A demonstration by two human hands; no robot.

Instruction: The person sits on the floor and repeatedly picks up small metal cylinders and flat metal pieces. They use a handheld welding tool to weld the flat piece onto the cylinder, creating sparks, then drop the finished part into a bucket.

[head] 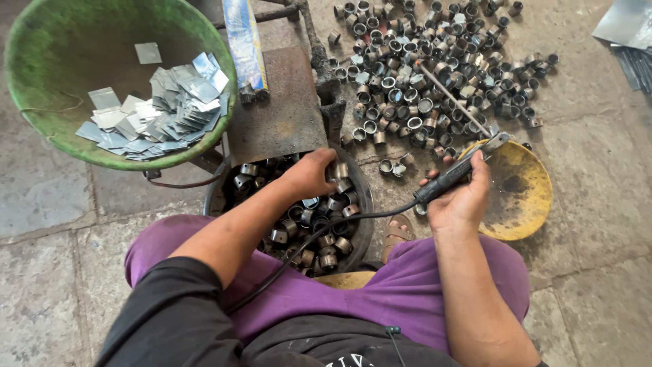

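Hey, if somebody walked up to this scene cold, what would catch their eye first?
Probably the big heap of small metal rings spread over the stone floor at upper right, and the green basin of flat metal squares at upper left. In the middle, the left hand reaches into a dark bucket of rings, while the right hand grips a black-handled corded tool above a yellow bowl.

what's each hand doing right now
left hand: curled over the metal rings in the dark pan; a grip cannot be told.
right hand: closed on the black tool handle.
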